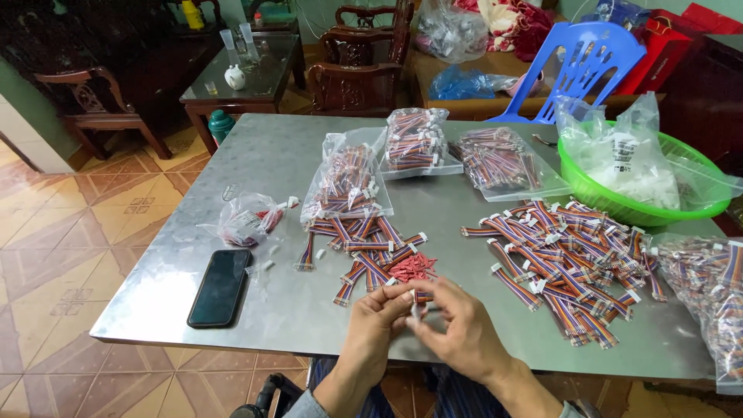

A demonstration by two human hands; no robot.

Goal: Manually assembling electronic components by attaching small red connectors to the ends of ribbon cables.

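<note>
Steel-grey and bare in places, the table (255, 162) carries everything seen. Near its front edge, both hands are brought together over one short ribbon cable (420, 297) of striped wires. The left hand (377, 319) is closed, its fingertips pinched on the cable's white end; the right hand (457, 325) is curled around it from the other side, fingers gripping the same piece. The cable is held just above the table, directly in front of a small heap of red pins (410, 267).

All other places are given from that red heap. Just behind and to its left, a loose pile of cables (360, 240) is spread, and behind that pile a clear bag (346, 182) of the same cables is laid. Farther back, two more filled bags (416, 143) and (499, 161) are set side by side. To the right of the heap, a much larger loose pile (569, 259) is scattered, and beyond it, at the table's right edge, another bag (708, 290) is partly cut off by the frame. Behind that pile, a green basket (588, 190) is placed, with a plastic bag of white parts (631, 166) inside it. Well to the left of the heap, a black phone (220, 286) lies face up, and behind it a small crumpled bag (248, 219) with red contents is seen.
</note>
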